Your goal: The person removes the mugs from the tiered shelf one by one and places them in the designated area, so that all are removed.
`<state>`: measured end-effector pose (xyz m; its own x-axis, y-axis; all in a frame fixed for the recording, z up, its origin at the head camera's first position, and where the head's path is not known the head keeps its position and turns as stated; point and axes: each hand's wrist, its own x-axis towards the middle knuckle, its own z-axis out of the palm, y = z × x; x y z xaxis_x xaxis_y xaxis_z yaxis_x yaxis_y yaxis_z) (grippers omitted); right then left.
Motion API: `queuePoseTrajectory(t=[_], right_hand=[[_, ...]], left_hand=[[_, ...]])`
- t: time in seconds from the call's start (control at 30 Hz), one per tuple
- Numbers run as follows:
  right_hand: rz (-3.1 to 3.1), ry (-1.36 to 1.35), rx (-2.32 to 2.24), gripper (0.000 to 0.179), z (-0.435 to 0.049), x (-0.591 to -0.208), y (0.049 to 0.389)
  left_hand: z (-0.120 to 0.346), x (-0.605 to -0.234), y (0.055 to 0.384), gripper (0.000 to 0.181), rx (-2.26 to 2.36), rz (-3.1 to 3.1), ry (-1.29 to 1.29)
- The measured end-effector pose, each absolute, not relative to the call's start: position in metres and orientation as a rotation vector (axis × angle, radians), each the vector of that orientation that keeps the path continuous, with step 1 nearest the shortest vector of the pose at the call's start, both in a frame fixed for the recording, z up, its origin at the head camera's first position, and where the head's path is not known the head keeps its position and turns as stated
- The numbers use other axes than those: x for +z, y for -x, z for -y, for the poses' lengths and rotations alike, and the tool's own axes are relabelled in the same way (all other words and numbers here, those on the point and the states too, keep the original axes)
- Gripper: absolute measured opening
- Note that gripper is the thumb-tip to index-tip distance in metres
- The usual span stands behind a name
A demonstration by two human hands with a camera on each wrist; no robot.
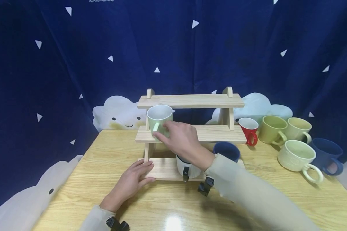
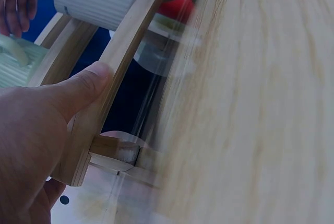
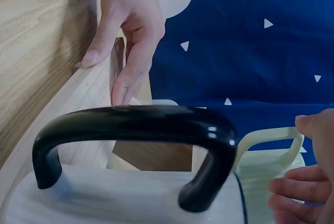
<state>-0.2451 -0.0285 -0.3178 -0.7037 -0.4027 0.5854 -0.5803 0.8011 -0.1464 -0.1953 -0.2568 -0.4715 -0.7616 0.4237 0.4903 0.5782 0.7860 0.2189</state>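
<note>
Prob. placing step: pale-green ribbed mug (image 1: pixel 161 113) at L end of mid shelf (image 1: pixel 214 132) of 3-tier pale-wood rack (image 1: pixel 191 101), R hand (image 1: pixel 181 136) loose by handle (image 1: pixel 155 127), digits apart, L hand (image 1: pixel 134 176) clamped on bottom board (image 1: pixel 163 168); next prob. needs careful R withdrawal.

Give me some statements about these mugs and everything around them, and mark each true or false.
1. The right hand is at a pale green mug. True.
2. The left hand hangs in the air. False: it grips the wooden shelf.
3. The white mug has a black handle. True.
4. The red mug is on the top board. False: it's on the table.
5. The curtain is plain yellow. False: it's dark blue with white triangles.
</note>
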Motion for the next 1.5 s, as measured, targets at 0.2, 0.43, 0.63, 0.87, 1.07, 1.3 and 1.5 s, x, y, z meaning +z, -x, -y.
queuePoseTrajectory(t=[0.2,0.43,0.63,0.87,1.07,1.3,1.5], right_hand=[[2.432,-0.707,0.411,0.05,0.03,-0.319,0.247],[2.388,-0.697,0.365,0.047,0.038,-0.316,0.245],[2.35,-0.706,0.27,0.044,0.039,-0.316,0.246],[2.202,-0.744,0.212,0.034,0.028,-0.321,0.248],[2.163,-0.748,0.168,0.03,0.02,-0.324,0.25],[2.318,-0.674,0.293,0.027,0.011,-0.324,0.252],[2.395,-0.661,0.386,0.029,0.004,-0.325,0.253]], left_hand=[[0.257,-0.47,0.196,0.054,-0.5,2.562,0.764],[0.258,-0.471,0.195,0.054,-0.5,2.547,0.752],[0.257,-0.472,0.194,0.054,-0.49,2.543,0.757],[0.255,-0.469,0.195,0.055,-0.504,2.529,0.766],[0.256,-0.469,0.195,0.055,-0.506,2.549,0.753],[0.256,-0.47,0.194,0.055,-0.501,2.543,0.757],[0.257,-0.469,0.194,0.056,-0.496,2.536,0.76]])
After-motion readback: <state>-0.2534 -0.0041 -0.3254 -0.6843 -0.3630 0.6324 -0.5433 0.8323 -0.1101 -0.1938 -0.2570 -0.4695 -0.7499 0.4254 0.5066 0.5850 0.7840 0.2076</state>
